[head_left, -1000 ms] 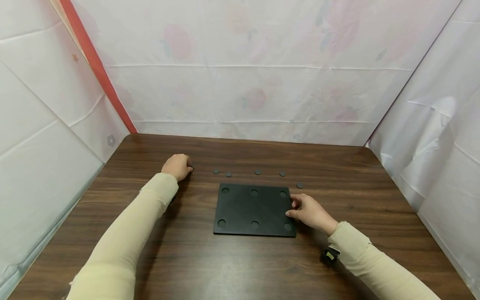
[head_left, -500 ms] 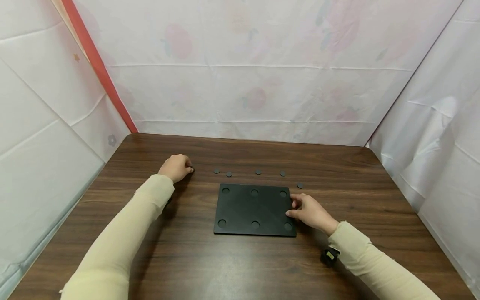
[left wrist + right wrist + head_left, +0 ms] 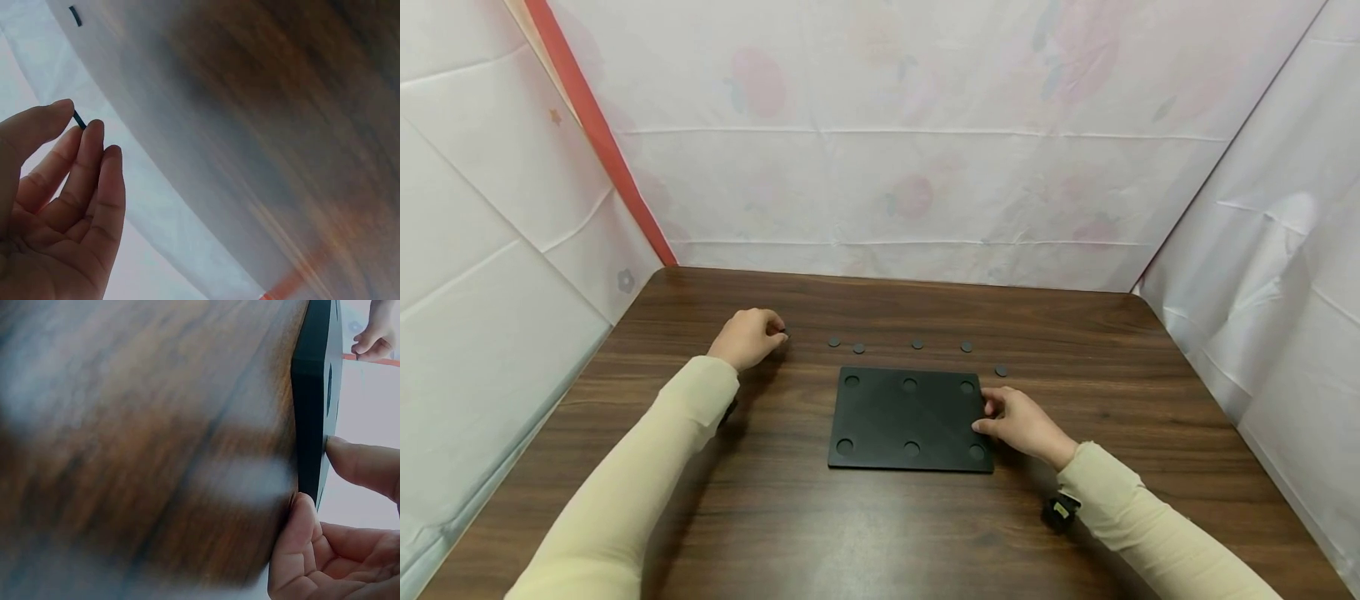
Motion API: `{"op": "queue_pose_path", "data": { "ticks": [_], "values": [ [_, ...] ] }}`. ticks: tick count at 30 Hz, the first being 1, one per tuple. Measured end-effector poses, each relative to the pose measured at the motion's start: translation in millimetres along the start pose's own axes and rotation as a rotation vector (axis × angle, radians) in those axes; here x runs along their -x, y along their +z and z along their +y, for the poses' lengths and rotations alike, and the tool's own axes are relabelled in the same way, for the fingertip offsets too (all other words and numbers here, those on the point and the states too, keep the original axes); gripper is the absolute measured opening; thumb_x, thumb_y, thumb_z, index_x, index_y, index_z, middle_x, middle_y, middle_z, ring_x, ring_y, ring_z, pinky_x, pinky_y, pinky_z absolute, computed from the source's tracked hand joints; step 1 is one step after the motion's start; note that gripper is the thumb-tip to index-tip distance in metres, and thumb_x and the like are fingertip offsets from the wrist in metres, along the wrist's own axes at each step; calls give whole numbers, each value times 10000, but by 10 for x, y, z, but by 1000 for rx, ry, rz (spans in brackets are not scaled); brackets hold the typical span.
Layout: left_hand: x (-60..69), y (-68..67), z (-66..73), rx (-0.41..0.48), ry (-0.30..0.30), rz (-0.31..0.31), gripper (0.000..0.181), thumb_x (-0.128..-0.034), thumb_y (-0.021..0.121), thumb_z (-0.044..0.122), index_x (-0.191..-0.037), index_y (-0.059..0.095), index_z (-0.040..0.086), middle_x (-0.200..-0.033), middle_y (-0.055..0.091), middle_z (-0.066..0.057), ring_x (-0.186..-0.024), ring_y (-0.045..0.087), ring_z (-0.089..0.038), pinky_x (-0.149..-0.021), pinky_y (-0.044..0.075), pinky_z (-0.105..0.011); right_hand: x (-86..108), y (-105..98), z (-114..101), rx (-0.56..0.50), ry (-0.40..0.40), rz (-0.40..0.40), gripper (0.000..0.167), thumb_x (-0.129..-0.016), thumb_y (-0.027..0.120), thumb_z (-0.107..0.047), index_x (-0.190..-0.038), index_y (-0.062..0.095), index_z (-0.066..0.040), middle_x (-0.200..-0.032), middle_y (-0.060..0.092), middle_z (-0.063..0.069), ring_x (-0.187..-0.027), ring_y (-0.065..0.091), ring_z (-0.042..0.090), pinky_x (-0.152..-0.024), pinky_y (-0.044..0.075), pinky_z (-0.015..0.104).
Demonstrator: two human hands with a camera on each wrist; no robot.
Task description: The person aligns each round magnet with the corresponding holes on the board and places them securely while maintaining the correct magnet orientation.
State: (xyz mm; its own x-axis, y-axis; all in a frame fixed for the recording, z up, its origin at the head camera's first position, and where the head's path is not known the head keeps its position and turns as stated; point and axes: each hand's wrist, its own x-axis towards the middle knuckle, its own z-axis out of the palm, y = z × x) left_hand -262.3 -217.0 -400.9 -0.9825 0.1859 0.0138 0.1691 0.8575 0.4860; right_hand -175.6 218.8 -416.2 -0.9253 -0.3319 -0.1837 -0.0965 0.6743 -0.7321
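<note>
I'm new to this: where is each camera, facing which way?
Head: worn on the head, facing forward and down at the black board; left hand, right hand and sleeves show.
Left wrist: on that wrist, facing the left hand pinching a dark disc.
Right wrist: on that wrist, facing the right hand gripping the board.
Head and right wrist both show the board and both hands.

L fingers pinch sm. dk piece, R fingers grip blk board, w/ 5 dk discs beyond.
</note>
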Motion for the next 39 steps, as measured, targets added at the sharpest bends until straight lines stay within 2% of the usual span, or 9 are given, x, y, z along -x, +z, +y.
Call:
{"op": "queue_pose_path", "data": {
  "ticks": [9, 17, 29, 39],
  "values": [
    [165, 71, 124, 84, 65, 21, 260, -979, 645, 135, -1174, 672, -35, -1102, 684, -185, -992, 655, -327, -846, 537, -483, 15, 37, 1, -9, 2, 0, 584, -915, 708, -49, -1387, 437, 162, -876, 506, 72, -643, 509, 165, -546, 402, 296],
    [269, 147, 270, 117, 130, 16, 198, -965, 665, 112, -1121, 696, -6, -1070, 697, -132, -957, 665, -281, -817, 551, -455, 14, 56, -6, -17, -6, -9, 574, -910, 709, -39, -1379, 446, 165, -863, 496, 69, -629, 488, 157, -541, 385, 286],
    [311, 211, 585, 128, 190, -21, 178, -954, 683, 100, -1101, 709, 2, -1064, 693, -108, -959, 665, -254, -812, 553, -417, -13, 10, -6, -10, -6, -4, 577, -917, 704, -46, -1391, 443, 154, -874, 499, 77, -641, 493, 163, -540, 389, 290],
    [289, 348, 665, 77, 235, -52, 160, -919, 728, 105, -1064, 734, 36, -1015, 686, -65, -940, 654, -225, -815, 545, -402, -6, -8, 7, -5, -11, -6, 584, -918, 704, -52, -1390, 437, 163, -879, 507, 77, -644, 493, 164, -541, 390, 286]
  ]
}}
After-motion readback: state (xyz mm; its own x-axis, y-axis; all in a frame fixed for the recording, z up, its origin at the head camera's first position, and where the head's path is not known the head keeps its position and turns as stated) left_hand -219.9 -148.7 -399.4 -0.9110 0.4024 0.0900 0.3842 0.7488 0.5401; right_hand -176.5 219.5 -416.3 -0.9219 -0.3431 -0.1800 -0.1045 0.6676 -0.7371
